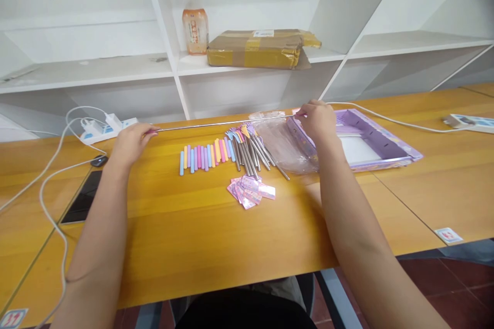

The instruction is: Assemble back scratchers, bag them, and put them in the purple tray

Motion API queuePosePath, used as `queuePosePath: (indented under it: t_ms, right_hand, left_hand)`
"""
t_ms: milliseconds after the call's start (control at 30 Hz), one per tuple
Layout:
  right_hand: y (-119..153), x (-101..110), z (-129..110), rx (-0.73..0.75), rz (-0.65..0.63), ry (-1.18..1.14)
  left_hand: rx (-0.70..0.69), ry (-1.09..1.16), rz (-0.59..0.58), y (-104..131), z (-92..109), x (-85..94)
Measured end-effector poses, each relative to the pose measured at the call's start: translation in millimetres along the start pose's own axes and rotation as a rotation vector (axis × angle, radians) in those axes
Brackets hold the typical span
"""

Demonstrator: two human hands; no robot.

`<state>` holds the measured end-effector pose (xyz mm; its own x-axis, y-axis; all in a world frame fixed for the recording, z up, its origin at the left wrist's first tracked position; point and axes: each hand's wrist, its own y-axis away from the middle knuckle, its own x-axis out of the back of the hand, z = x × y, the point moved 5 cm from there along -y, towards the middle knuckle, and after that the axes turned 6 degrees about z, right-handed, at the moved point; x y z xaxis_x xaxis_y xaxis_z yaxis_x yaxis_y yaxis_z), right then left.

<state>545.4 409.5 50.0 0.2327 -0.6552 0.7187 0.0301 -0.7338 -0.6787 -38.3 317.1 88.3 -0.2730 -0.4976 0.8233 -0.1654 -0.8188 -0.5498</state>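
Note:
A long, thin metal back scratcher rod is stretched out level between my two hands, above the far part of the table. My left hand pinches its left end, where a bit of pink shows at the fingertips. The other end is in the closed fingers of my right hand, which hide its tip. Below the rod lies a pile of back scratchers with metal shafts and small coloured hand-shaped heads. Beside them is a row of pastel handle grips. Several pink printed cards lie nearer to me.
Clear plastic bags and an open purple box are at the right. White cables, a power strip and a dark tablet-like device are at the left. A shelf holds a bottle and a taped carton.

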Motion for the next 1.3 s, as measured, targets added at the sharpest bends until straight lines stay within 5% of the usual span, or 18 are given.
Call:
queuePosePath:
  t_ms: [267,367,467,667,767,1300]
  right_hand:
    - [-1.6,7.7,-1.2,0.010,0.018,0.020]
    - [-5.8,12.7,-18.1,0.051,0.023,-0.012]
    - [-4.3,15.7,-62.4,0.160,0.019,-0.070]
    - [42.2,22.6,-205.8,0.576,0.034,-0.161]
    - [65.8,27.5,-248.0,0.723,0.019,-0.187]
    - [61.6,30.5,-245.5,0.686,0.006,-0.228]
  left_hand:
    - [0.039,0.029,-0.001,-0.8,3.0,7.4]
    - [0.033,0.033,0.001,-2.9,10.4,5.6]
    - [-0.019,0.037,0.008,-3.7,42.8,-6.6]
    - [-0.186,0.034,-0.037,12.0,141.3,-42.5]
    - [-0.263,0.072,-0.091,20.0,163.6,-48.6]
    - [-0.292,0.076,-0.118,19.5,165.9,-46.2]
